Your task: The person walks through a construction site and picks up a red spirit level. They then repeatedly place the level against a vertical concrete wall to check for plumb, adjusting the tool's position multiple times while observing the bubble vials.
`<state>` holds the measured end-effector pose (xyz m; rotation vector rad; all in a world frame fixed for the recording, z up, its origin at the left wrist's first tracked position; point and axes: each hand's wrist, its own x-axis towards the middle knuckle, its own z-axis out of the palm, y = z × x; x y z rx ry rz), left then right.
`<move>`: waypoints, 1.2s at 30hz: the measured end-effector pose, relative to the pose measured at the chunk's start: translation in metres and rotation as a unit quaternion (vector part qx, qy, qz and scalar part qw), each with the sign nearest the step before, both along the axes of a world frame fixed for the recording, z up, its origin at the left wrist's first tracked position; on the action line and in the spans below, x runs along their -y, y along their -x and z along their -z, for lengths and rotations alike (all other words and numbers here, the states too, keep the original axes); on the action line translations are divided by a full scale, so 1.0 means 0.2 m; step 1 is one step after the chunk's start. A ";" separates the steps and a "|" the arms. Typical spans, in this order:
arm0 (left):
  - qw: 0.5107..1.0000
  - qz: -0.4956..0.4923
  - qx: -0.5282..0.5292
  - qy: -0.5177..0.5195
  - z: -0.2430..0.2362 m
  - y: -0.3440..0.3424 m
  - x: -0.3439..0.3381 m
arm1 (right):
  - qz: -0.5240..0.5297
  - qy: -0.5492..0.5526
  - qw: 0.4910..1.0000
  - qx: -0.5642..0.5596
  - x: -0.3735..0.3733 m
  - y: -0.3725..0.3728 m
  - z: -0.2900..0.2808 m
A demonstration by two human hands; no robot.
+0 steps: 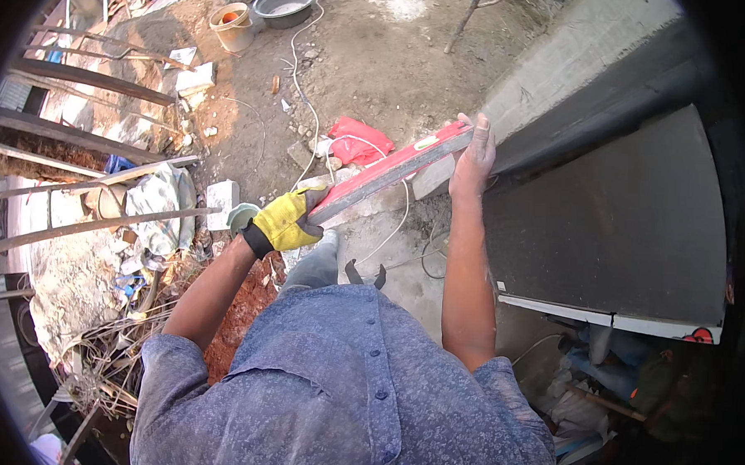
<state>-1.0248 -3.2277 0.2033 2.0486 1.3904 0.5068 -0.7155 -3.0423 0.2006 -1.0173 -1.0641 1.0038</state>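
A long red spirit level (394, 166) with grimy grey edges is held diagonally in front of me. My left hand (288, 218), in a yellow glove with a black cuff, grips its lower left end. My bare, dusty right hand (474, 156) is closed round the upper right end, beside a grey concrete beam (553, 78). Beyond the level lie a crumpled red plastic bag (358, 136) and a white cord (304, 96) on the dirt.
Wooden poles (96, 84) and a tarp (160, 194) are on the left above rubble and sticks. A grey basin (282, 19) and a bucket (230, 39) stand farther back. A large dark panel (605, 226) is at right. A small green bowl (242, 213) is near my left wrist.
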 end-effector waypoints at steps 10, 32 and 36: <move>0.974 -0.208 0.061 0.064 0.32 0.30 -0.07 | -0.161 -0.162 0.814 0.534 0.13 1.22 0.22; 0.950 -0.248 0.156 0.107 -0.03 0.95 -1.32 | -0.009 -0.124 0.743 0.658 -2.43 1.56 0.09; 0.911 -0.248 0.306 0.122 0.00 1.12 -2.05 | -0.278 0.089 0.945 0.147 -2.72 1.53 0.32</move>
